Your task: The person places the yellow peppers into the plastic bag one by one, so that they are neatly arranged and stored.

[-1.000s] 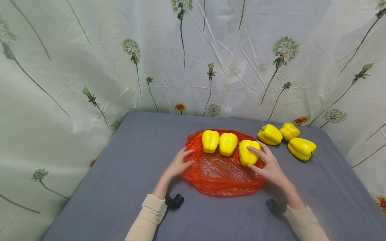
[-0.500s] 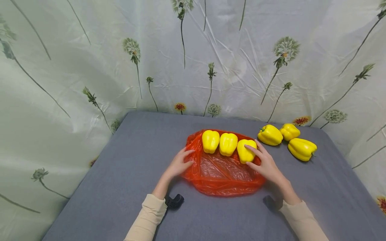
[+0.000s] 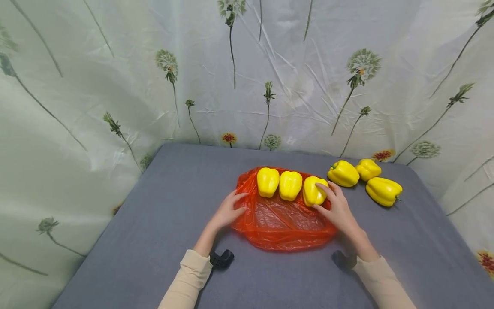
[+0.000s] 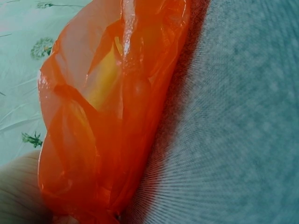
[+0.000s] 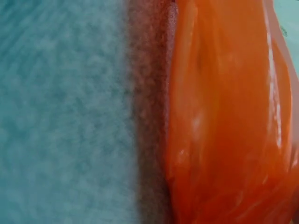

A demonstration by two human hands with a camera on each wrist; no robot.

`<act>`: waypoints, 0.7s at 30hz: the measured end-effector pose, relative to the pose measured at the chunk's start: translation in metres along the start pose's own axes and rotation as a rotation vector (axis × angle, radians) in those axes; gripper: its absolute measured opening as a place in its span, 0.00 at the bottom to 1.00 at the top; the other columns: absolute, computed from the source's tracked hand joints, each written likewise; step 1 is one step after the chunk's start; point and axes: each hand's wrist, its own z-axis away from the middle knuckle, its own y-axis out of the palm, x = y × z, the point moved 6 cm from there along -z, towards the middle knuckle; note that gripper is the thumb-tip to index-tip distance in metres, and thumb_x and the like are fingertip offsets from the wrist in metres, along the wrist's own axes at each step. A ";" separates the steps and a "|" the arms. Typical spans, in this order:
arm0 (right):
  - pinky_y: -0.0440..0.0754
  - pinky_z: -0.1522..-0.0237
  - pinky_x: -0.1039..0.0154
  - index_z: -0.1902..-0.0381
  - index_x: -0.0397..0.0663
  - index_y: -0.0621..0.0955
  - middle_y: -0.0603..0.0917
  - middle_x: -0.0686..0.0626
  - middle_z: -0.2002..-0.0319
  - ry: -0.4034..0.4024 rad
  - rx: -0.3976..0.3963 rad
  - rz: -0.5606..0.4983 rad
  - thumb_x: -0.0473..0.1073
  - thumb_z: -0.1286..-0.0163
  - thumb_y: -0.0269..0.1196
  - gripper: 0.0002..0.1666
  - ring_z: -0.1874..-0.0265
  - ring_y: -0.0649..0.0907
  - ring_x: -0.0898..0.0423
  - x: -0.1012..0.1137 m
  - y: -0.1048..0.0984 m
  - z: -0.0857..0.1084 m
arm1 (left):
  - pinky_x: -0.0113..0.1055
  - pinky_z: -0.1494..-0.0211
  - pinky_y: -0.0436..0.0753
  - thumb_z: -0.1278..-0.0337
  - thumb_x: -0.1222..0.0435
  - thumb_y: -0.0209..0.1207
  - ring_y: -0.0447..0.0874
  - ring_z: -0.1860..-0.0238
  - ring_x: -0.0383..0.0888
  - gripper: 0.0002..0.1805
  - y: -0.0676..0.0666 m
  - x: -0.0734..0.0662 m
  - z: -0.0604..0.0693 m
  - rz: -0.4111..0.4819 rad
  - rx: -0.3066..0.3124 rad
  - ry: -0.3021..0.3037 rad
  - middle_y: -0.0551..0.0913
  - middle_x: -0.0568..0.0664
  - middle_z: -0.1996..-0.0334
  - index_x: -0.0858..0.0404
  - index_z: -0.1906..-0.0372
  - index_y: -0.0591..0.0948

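A red plastic bag lies spread open on the grey table. Inside it, along the far side, a left bell pepper and a middle bell pepper stand side by side, both yellow. My right hand grips a third yellow bell pepper at the right end of that row, fingers over its top and thumb at its near side. At the bag's left rim, my left hand rests with thumb and forefinger apart. Both wrist views show mostly the bag's translucent outer wall, and most fingers are hidden there.
Three more yellow bell peppers lie beyond the bag at the back right: a left one, a rear one and a right one. Behind the table hangs a pale curtain printed with dandelions.
My right hand has moved slightly left and away from me with its pepper, closer to the other two in the bag. The left hand stays at the rim.
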 end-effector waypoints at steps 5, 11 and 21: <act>0.70 0.43 0.33 0.36 0.44 0.67 0.57 0.31 0.34 0.002 0.011 0.012 0.38 0.44 0.68 0.38 0.37 0.63 0.32 0.001 0.003 -0.004 | 0.59 0.28 0.58 0.42 0.66 0.56 0.54 0.28 0.63 0.26 0.000 0.001 -0.001 0.006 0.002 -0.003 0.58 0.64 0.29 0.63 0.37 0.71; 0.69 0.43 0.33 0.36 0.44 0.65 0.56 0.30 0.33 -0.020 0.024 0.030 0.38 0.44 0.68 0.39 0.37 0.63 0.32 0.002 0.005 -0.007 | 0.60 0.29 0.59 0.42 0.66 0.56 0.55 0.29 0.64 0.25 -0.001 0.000 0.000 -0.007 0.003 0.018 0.59 0.65 0.30 0.64 0.38 0.72; 0.69 0.43 0.32 0.32 0.46 0.60 0.52 0.30 0.31 -0.003 0.054 0.014 0.42 0.42 0.67 0.43 0.35 0.60 0.31 0.001 0.003 -0.005 | 0.61 0.29 0.58 0.42 0.66 0.56 0.54 0.29 0.65 0.25 -0.001 0.001 0.001 -0.003 -0.002 0.028 0.59 0.66 0.30 0.64 0.38 0.72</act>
